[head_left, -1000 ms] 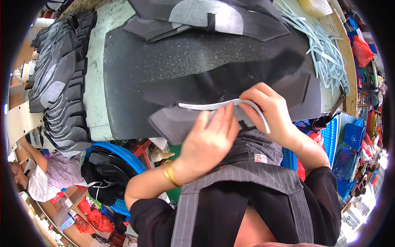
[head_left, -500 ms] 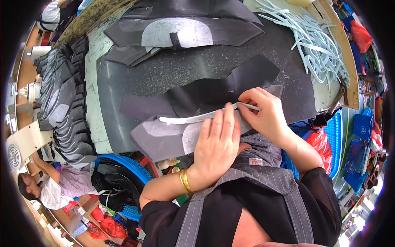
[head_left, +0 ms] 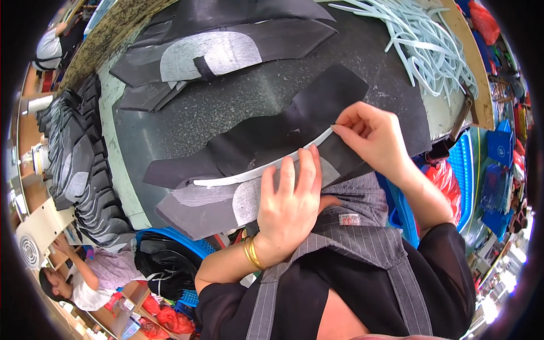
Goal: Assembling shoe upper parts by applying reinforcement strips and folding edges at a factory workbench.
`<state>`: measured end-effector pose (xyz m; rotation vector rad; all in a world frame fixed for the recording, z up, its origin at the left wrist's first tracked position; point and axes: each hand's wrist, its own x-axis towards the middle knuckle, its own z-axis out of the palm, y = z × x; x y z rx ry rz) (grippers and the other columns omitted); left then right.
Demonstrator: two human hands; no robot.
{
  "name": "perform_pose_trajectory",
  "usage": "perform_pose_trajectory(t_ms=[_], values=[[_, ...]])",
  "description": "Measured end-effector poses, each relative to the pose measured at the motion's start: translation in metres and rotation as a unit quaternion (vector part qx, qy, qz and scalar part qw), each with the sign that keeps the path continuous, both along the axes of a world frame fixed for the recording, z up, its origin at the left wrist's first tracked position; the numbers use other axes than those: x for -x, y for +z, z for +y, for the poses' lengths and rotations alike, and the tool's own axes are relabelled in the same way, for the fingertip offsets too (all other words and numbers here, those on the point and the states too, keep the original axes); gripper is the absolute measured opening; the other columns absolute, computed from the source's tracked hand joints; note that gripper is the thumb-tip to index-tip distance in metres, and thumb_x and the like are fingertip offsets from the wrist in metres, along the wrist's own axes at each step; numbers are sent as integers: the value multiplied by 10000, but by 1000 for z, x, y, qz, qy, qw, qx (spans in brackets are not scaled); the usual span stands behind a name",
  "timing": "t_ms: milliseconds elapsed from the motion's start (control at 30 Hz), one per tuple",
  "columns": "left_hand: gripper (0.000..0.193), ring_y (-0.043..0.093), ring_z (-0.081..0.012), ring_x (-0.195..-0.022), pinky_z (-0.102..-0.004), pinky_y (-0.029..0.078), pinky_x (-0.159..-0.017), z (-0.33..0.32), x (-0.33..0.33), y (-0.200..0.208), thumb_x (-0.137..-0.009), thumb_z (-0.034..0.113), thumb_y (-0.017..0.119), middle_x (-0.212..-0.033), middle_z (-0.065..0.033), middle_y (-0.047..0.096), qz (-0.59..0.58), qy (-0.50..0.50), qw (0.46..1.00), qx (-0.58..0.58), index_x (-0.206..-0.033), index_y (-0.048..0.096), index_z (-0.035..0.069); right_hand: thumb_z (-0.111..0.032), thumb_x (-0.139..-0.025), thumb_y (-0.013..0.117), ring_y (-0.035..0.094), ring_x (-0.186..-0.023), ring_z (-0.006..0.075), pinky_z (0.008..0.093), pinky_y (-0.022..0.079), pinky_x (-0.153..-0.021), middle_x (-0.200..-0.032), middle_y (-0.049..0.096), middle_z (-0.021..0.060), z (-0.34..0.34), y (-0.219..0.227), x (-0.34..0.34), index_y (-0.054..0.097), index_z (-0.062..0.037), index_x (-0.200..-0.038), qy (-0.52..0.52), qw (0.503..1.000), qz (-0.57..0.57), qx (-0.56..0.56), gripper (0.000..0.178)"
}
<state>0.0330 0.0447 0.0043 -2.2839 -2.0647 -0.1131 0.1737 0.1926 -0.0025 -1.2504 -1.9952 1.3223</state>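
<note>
- Right of centre, the right hand hides the far end of the white strip.
- At centre, the left hand covers part of the grey patch.
- Upper right, the frame crops the pale-blue strips.
- Lower centre, the marks on the label are illegible.

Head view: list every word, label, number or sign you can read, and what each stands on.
Grey striped garment: white tag with red marks, too small to read.
Blue box at far right: pale mark, too small to read.
Pale strip and black sheet: no lettering visible.
</note>
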Motion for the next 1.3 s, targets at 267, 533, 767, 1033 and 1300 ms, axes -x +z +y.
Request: perform_pose_trajectory(t_ms=[267, 533, 767, 1033, 1300], values=[[762, 603, -310, -1033, -415, 525, -905, -9, 16, 6, -754, 442, 745, -1150, -146, 617, -29, -49, 998, -32, -1311, 588, -52, -302, -669, 883, 649, -866, 345, 416, 520, -762, -885, 644, 119, 31, 38, 13, 584, -53, -941, 136, 942, -236, -195, 475], [582, 601, -358, -1135, -418, 455, -1039, 22, 83, 61, -712, 87, 794, -1210, -188, 623, 5, -66, 994, -89, -1256, 610, -9, -166, -674, 816, 533, -1114, 362, 470, 407, -1046, -1003, 576, 139, -3, 23, 55, 549, -21, -959, 365, 835, -104, -399, 417], [60, 645, -225, -789, -357, 487, -723, 24, 106, 38, -737, 158, 656, -716, -58, 648, 46, -169, 983, 55, -725, 646, 100, -180, -702, 618, 544, -812, 226, 328, 463, -790, -822, 513, 56, -60, 16, 32, 566, -75, -835, 310, 762, -126, -554, 177], [206, 552, -132, -670, -250, 405, -550, -31, 83, 9, -760, 129, 670, -907, -68, 705, 84, -96, 981, -146, -910, 748, 9, -143, -675, 634, 565, -811, 177, 288, 476, -638, -1012, 633, 74, -53, 23, 25, 703, 24, -1081, 319, 780, -145, -518, 444], [375, 670, -243, -926, -338, 578, -759, -21, 81, 24, -728, 120, 689, -1026, -134, 706, -17, -100, 995, 3, -1057, 709, -58, -127, -631, 664, 608, -942, 216, 294, 529, -746, -960, 648, 86, -48, 18, 33, 716, 40, -979, 413, 689, -149, -577, 390]])
